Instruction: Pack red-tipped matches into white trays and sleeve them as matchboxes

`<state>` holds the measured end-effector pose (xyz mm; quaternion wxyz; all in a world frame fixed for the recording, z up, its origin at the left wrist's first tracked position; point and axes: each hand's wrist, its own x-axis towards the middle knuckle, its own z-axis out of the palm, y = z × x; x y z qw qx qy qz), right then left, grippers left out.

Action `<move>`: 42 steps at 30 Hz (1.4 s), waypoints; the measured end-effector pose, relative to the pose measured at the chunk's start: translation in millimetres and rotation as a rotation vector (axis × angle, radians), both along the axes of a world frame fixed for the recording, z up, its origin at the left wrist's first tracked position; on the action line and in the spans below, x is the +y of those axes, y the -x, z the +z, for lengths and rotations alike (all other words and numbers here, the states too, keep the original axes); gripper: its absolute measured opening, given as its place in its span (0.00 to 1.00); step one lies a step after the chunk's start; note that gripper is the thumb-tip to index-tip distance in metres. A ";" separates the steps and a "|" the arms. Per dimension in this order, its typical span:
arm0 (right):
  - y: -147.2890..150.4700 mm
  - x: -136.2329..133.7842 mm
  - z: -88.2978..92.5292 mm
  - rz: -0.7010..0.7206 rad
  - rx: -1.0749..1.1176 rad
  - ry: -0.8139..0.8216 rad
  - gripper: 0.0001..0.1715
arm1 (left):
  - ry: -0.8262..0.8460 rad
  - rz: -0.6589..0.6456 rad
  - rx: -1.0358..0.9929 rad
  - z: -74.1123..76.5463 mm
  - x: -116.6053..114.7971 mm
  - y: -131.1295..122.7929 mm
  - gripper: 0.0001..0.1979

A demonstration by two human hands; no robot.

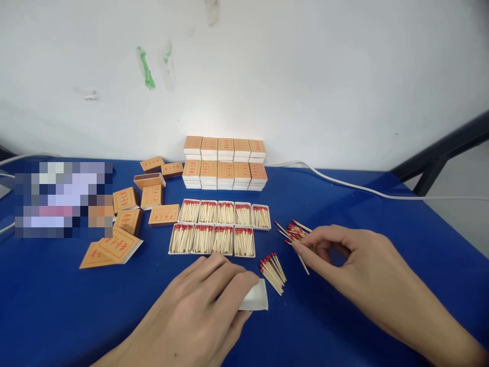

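Note:
My left hand is closed around a small white matchbox tray; its fingers cover most of it, and no matches show in the visible part. My right hand, thumb and fingertips pinched together, is at a loose heap of red-tipped matches and has some between the fingertips. Between my hands lies a smaller bunch of matches, roughly lined up. Beyond my left hand stand two rows of trays filled with matches, heads pointing away from me.
Orange-topped matchboxes stand stacked in two blocks near the white wall. To the left, orange matchbox sleeves lie scattered on the blue table. A white cable runs along the back, and a blurred-out item is at far left.

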<state>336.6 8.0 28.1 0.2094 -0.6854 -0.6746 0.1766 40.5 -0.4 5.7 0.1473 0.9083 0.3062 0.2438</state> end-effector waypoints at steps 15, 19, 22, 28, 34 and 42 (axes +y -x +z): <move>9.7 -6.0 -7.3 0.124 -0.023 0.025 0.07 | 0.014 -0.005 -0.014 -2.6 0.1 0.5 0.12; 10.1 -6.0 -7.1 0.105 0.040 0.011 0.09 | 0.006 -0.010 -0.009 -1.6 0.5 1.0 0.13; 1.2 -3.6 -9.7 0.028 -0.016 -0.113 0.08 | 0.007 -0.018 -0.007 -0.6 1.1 0.6 0.13; -1.2 1.8 -14.9 0.048 -0.120 -0.140 0.06 | -0.002 -0.025 -0.007 0.2 -0.4 0.1 0.14; 4.4 3.6 -16.3 0.053 -0.113 -0.113 0.07 | -0.005 -0.018 0.001 0.2 0.8 -2.4 0.11; 21.8 -2.0 -10.2 0.130 0.032 -0.055 0.10 | 0.007 -0.019 -0.006 1.9 0.2 -2.3 0.11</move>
